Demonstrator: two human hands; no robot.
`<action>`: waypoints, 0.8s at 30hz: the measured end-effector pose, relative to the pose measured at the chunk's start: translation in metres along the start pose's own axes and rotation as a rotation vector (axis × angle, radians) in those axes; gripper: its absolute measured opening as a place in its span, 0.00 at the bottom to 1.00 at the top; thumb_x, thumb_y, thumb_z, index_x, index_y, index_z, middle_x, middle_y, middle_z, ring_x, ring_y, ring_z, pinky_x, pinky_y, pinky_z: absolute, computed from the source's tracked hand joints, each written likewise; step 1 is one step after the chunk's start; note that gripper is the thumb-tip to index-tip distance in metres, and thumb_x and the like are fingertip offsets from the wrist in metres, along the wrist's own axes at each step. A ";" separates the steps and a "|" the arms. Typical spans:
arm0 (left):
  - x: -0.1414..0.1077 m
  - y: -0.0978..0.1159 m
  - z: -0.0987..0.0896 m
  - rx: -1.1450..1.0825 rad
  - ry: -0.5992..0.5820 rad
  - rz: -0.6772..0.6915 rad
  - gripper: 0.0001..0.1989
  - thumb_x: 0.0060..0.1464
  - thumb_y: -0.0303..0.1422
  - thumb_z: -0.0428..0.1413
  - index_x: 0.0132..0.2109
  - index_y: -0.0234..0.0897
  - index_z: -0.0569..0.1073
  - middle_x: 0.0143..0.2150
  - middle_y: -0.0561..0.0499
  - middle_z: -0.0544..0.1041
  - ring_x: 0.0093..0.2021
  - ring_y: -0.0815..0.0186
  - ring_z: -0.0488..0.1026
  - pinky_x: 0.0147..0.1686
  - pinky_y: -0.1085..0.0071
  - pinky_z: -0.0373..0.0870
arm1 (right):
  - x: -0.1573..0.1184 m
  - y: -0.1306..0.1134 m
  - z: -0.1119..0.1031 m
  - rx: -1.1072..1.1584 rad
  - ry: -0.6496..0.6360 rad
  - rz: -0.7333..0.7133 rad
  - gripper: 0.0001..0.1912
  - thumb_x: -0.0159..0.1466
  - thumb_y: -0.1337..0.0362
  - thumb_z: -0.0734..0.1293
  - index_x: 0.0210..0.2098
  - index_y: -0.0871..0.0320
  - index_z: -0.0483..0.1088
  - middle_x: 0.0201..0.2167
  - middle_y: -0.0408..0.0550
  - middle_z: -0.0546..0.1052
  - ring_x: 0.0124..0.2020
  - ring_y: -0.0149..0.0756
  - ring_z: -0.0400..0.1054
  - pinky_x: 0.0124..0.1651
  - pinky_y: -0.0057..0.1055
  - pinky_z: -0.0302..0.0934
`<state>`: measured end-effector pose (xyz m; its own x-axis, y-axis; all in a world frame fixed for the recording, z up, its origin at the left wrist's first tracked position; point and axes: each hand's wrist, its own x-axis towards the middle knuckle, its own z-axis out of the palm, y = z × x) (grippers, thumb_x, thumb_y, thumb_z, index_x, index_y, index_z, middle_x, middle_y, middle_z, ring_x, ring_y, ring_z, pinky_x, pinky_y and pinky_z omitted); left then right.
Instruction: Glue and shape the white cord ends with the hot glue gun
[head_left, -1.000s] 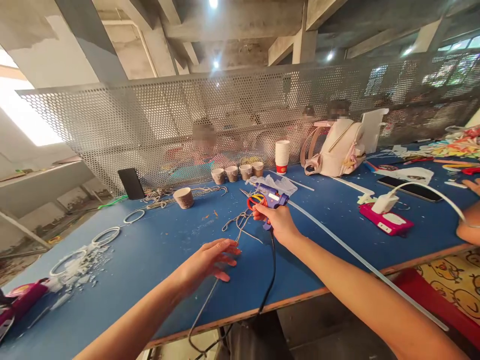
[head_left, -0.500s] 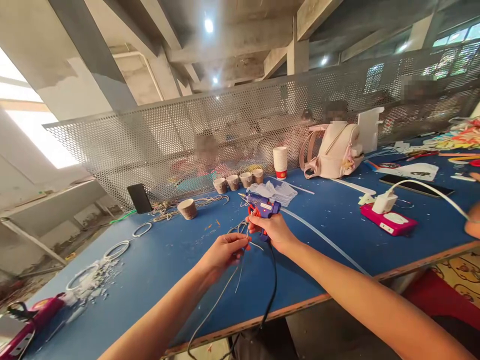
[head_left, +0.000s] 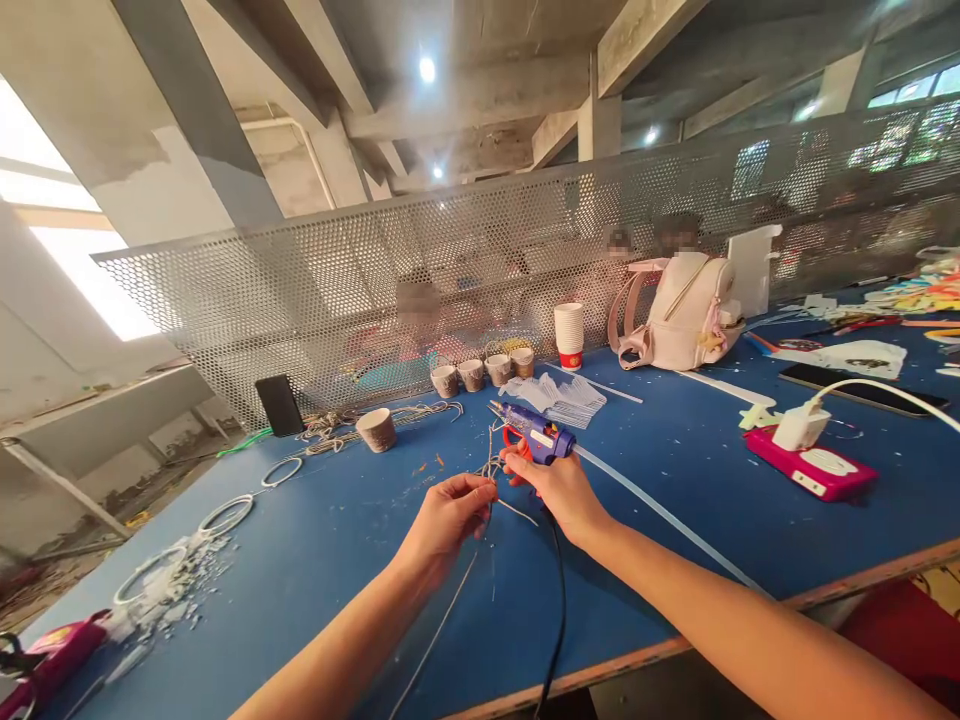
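Note:
My right hand [head_left: 559, 487] is wrapped round a blue hot glue gun [head_left: 536, 430] with an orange-red trigger. A long clear glue stick [head_left: 652, 508] sticks out of its back, and a black cord [head_left: 556, 620] hangs from the grip. The nozzle points up and left, close to some cord. Left of the gun, my left hand [head_left: 452, 512] pinches thin grey-beige cord [head_left: 491, 465], looped and crossing between the two hands. One tail of this cord runs down toward the table's front edge.
Behind the hands stand wrapped cups [head_left: 471, 375], a lone cup [head_left: 376, 430], stacked paper cups [head_left: 568, 335] and a pile of glue sticks [head_left: 559, 398]. A pink backpack [head_left: 679, 315] and magenta power strip [head_left: 810, 465] are right. White rings [head_left: 226, 515] and a phone [head_left: 278, 405] lie left.
The glue gun's nozzle has shifted slightly right, and more of the cord shows between the hands. The view has moved a little. A person's hand at the right edge is gone from view.

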<state>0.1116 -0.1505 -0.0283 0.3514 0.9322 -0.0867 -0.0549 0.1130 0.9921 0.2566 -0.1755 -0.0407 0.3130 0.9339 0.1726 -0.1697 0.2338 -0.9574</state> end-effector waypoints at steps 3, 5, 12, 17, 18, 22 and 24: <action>0.001 0.000 0.000 -0.057 -0.031 0.002 0.14 0.35 0.37 0.67 0.25 0.31 0.75 0.21 0.53 0.71 0.20 0.74 0.62 0.18 0.77 0.57 | -0.003 0.006 0.002 -0.040 -0.052 -0.042 0.11 0.51 0.56 0.71 0.31 0.55 0.75 0.33 0.45 0.80 0.36 0.42 0.73 0.41 0.35 0.64; 0.002 0.000 0.000 -0.072 -0.048 0.009 0.14 0.35 0.37 0.67 0.25 0.31 0.76 0.21 0.52 0.71 0.20 0.74 0.63 0.19 0.76 0.58 | -0.005 0.010 0.003 -0.048 -0.097 -0.060 0.11 0.52 0.56 0.71 0.33 0.55 0.75 0.33 0.45 0.80 0.38 0.42 0.72 0.44 0.36 0.63; -0.002 -0.002 0.007 -0.098 0.001 0.035 0.13 0.35 0.38 0.67 0.23 0.32 0.76 0.21 0.52 0.72 0.22 0.72 0.65 0.24 0.75 0.64 | -0.009 0.011 0.006 -0.091 -0.065 -0.039 0.09 0.53 0.56 0.70 0.29 0.54 0.75 0.29 0.45 0.79 0.33 0.42 0.72 0.40 0.35 0.64; -0.007 -0.003 0.008 -0.110 0.023 0.019 0.12 0.36 0.36 0.67 0.23 0.32 0.74 0.20 0.53 0.72 0.20 0.73 0.67 0.26 0.74 0.66 | -0.008 0.008 0.007 -0.051 0.022 -0.028 0.10 0.50 0.56 0.72 0.26 0.55 0.73 0.26 0.44 0.78 0.32 0.42 0.72 0.37 0.34 0.64; -0.008 -0.003 0.007 -0.119 0.028 0.021 0.12 0.36 0.36 0.67 0.23 0.32 0.73 0.20 0.54 0.72 0.20 0.73 0.67 0.26 0.74 0.66 | -0.009 0.008 0.007 -0.055 0.027 -0.021 0.10 0.50 0.55 0.72 0.26 0.55 0.73 0.26 0.44 0.77 0.31 0.42 0.72 0.36 0.34 0.64; -0.009 -0.002 0.007 -0.173 0.035 0.019 0.12 0.36 0.35 0.66 0.23 0.32 0.72 0.19 0.54 0.71 0.19 0.74 0.65 0.22 0.76 0.64 | -0.011 0.010 0.007 -0.051 0.009 -0.002 0.11 0.51 0.54 0.71 0.25 0.55 0.72 0.25 0.44 0.76 0.31 0.42 0.71 0.36 0.34 0.64; -0.010 -0.001 0.009 -0.197 0.027 0.014 0.12 0.35 0.35 0.66 0.23 0.33 0.72 0.19 0.54 0.70 0.18 0.75 0.64 0.20 0.77 0.63 | -0.011 0.011 0.008 -0.039 -0.006 0.011 0.11 0.51 0.54 0.71 0.26 0.55 0.71 0.25 0.44 0.76 0.30 0.42 0.71 0.36 0.34 0.64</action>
<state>0.1164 -0.1629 -0.0276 0.3238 0.9429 -0.0778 -0.2426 0.1622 0.9565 0.2441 -0.1814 -0.0518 0.3057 0.9381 0.1631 -0.1362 0.2126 -0.9676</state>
